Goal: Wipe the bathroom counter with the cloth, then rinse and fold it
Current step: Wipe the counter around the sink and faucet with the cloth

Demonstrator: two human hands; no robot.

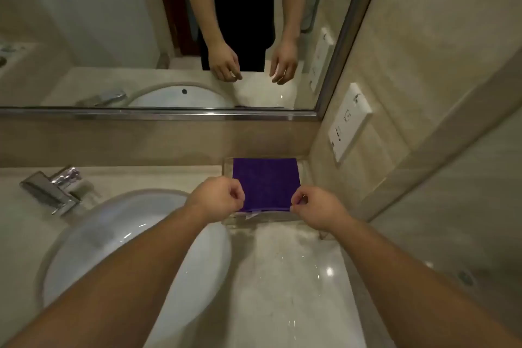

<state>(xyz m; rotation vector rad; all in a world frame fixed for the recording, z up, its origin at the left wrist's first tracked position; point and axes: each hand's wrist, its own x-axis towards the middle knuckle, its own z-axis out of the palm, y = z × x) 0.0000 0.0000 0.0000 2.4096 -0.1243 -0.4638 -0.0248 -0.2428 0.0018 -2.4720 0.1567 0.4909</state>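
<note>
A purple cloth (265, 183) lies folded flat in a clear tray (265, 219) at the back right of the beige counter (288, 277). My left hand (214, 198) is at the cloth's near left corner and my right hand (319, 209) at its near right corner. Both have loosely curled fingers. In the mirror the fingertips hang above the counter with nothing between them. A small white tag sticks out under the cloth's near edge.
A white oval sink (135, 234) fills the left of the counter, with a chrome faucet (53, 186) behind it. A framed mirror (113, 22) runs along the back wall. White wall sockets (348, 121) sit on the right wall, close to the tray. The counter surface shines.
</note>
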